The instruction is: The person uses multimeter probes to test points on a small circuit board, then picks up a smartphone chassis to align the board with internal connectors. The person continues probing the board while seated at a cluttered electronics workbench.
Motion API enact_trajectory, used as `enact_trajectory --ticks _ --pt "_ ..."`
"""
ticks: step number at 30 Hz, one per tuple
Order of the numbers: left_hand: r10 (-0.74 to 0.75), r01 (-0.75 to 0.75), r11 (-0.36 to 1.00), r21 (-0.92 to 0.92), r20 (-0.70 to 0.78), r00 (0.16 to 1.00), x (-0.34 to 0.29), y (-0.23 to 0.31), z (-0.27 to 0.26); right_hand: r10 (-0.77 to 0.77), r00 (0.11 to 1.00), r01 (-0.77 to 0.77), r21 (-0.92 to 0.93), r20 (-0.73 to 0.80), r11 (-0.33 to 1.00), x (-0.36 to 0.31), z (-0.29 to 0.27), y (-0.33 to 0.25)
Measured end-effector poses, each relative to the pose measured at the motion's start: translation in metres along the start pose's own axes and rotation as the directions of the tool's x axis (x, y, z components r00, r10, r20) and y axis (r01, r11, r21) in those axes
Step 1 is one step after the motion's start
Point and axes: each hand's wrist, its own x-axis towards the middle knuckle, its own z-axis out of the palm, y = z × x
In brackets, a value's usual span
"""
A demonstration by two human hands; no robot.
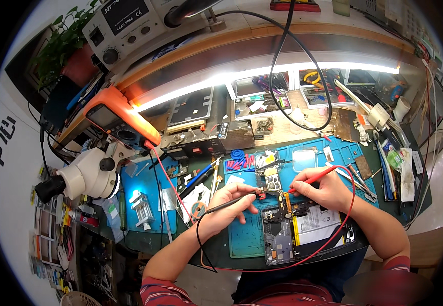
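Observation:
My left hand (227,205) is closed around a black multimeter probe (231,202), its tip pointing right toward a small circuit board (272,181). In my right hand (324,190) is a red probe (317,176), its tip down and to the left beside the same board. Whether either tip touches the board is too small to tell. Just below lies an opened tablet (282,237) with bare circuitry on its left and a silver-white battery (317,224) on its right. An orange flex cable (288,203) runs between the board and the tablet. A blue work mat (244,234) lies underneath.
An orange multimeter (122,122) leans at the upper left, above a white microscope (86,176). Its red lead (353,199) loops around my right hand. A small metal clamp (142,209) stands at left. Tweezers (361,188) and tool trays (259,84) lie right and behind.

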Motion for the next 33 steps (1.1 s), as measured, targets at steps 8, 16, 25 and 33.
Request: enact_trajectory --ticks 8,16,25,33 --pt "0.005 -0.004 1.000 -0.019 0.009 1.000 0.0008 -0.0023 -0.0010 -0.002 1.000 0.002 0.009 0.000 1.000 0.0001 0.0003 0.0014" --pt "-0.004 0.004 1.000 -0.007 0.011 1.000 0.0017 0.0013 0.0010 0.001 1.000 -0.001 -0.005 -0.006 1.000 -0.0013 -0.0011 0.0006" --pt "-0.014 0.014 1.000 -0.009 -0.011 1.000 -0.0032 0.0005 -0.0008 0.021 1.000 -0.021 0.018 0.008 1.000 0.0011 0.0020 -0.0011" --pt "-0.003 0.003 1.000 0.015 -0.008 1.000 -0.0020 0.0048 0.0020 -0.030 0.999 0.031 0.030 -0.039 0.999 0.0009 0.0031 0.0064"
